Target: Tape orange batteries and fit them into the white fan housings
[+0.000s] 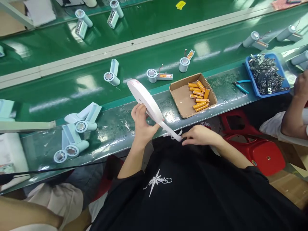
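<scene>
My left hand is closed around a large roll of white tape, its fingers through the core and thumb on the near rim. A strip of tape runs off the roll toward my body. At the strip's loose end, my right hand pinches with thumb and forefinger; a small curled piece shows there. Just beyond my hands, an open cardboard box on the bench holds several orange-wrapped battery cells.
Light-blue fan housings stand along the green conveyor, and more lie stacked on the left. Right of the box are cutting pliers and a blue tray of metal parts. Co-workers' arms show at both sides; a red stool stands at right.
</scene>
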Demonstrator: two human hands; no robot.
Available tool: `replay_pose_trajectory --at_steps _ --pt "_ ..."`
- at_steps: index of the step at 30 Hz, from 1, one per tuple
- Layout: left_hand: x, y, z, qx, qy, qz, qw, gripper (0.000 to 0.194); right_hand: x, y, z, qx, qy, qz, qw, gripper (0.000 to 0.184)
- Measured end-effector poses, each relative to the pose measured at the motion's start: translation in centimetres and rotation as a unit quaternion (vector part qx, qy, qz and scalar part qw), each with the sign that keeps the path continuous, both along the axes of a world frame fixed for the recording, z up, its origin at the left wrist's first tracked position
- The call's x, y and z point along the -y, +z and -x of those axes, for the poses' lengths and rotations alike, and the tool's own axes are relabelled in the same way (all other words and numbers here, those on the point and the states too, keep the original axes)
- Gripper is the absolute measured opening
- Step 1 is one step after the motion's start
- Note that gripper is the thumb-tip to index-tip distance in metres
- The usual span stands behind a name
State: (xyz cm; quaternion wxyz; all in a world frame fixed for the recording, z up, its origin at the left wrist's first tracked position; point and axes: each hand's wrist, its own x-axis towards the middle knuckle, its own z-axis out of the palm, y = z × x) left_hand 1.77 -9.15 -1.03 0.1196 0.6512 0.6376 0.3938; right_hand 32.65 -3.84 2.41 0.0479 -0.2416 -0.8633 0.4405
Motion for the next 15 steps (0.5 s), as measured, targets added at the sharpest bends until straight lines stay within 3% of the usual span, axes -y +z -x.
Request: replay_pose_trajectory --at_steps 5,8,11,15 --pt "0.9 -0.3 -1.2 0.017 -0.006 0.039 0.999 0.087 -4.9 1.1 -2.1 -0.004 -0.198 -0.137 0.971 0.027" --pt "1.0 0.2 -1.7 0.011 -0.017 0.057 0.998 0.086 -5.1 1.8 -0.7 -0.069 -0.201 -0.119 0.97 0.024" --pt "1.0 0.5 -1.9 -0.003 -0.016 0.07 0.997 0.088 -3.4 1.7 2.0 -0.135 -0.187 -0.086 0.969 0.022" --pt "1.0 0.1 -1.8 -0.067 0.006 0.049 0.997 0.086 -1.6 1.7 5.2 -0.237 -0.18 -0.102 0.949 0.016"
